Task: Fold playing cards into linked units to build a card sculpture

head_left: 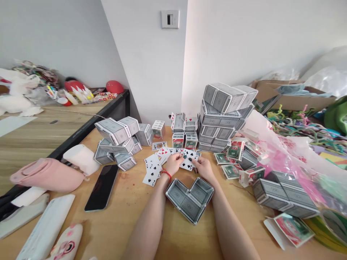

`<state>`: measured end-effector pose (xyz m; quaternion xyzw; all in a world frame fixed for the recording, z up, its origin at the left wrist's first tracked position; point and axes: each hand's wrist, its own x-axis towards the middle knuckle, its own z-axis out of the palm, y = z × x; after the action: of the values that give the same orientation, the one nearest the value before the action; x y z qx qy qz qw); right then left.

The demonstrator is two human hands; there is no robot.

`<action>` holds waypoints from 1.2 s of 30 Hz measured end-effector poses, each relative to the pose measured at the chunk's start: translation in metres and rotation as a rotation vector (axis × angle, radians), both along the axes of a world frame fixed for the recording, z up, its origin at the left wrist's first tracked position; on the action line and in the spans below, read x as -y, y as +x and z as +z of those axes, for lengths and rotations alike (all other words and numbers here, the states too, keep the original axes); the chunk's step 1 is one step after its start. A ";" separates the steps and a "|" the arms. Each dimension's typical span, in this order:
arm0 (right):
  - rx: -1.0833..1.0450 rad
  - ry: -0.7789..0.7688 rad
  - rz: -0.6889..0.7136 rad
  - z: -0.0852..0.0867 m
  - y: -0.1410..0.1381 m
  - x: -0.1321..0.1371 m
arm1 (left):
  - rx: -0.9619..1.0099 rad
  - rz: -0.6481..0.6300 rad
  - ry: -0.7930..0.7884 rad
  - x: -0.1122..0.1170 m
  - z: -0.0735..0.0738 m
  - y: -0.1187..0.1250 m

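Observation:
Both of my hands meet over the middle of the table, with playing cards (186, 165) between them. My left hand (175, 162), a red string at its wrist, pinches the cards from the left. From the right, my right hand (202, 167) grips their edge with thumb and fingers. Several loose cards (152, 169) lie face up beside my left hand. Between my forearms rests a heart-shaped open box (189, 201) made of grey-backed cards. Behind my hands stand small card boxes (178, 140) and folded card blocks (179, 122).
A tall stack of grey card blocks (219, 119) rises at the back right, a lower stack (116, 137) at the left. Opened card packs (252, 176) and another grey block (284, 193) lie right. A phone (101, 187) and a pink case (48, 175) are left.

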<state>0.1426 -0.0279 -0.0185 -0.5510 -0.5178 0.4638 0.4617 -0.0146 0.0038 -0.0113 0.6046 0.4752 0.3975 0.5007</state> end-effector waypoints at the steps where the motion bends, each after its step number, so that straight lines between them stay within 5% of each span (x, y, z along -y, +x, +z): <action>1: 0.005 -0.003 0.000 0.000 -0.001 0.000 | 0.005 0.009 0.005 0.000 0.001 0.001; 11: -0.091 0.027 0.126 0.007 -0.002 0.001 | -0.033 0.156 0.123 0.001 0.003 0.000; 22: -0.092 0.018 0.043 0.008 -0.003 0.002 | 0.056 0.030 0.102 0.002 0.005 -0.001; 36: -0.076 0.025 0.038 0.008 -0.004 0.002 | 0.031 0.031 0.099 0.005 0.010 -0.001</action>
<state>0.1391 -0.0299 -0.0108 -0.5170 -0.5161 0.4866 0.4791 -0.0155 -0.0011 -0.0014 0.6149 0.4564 0.4374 0.4715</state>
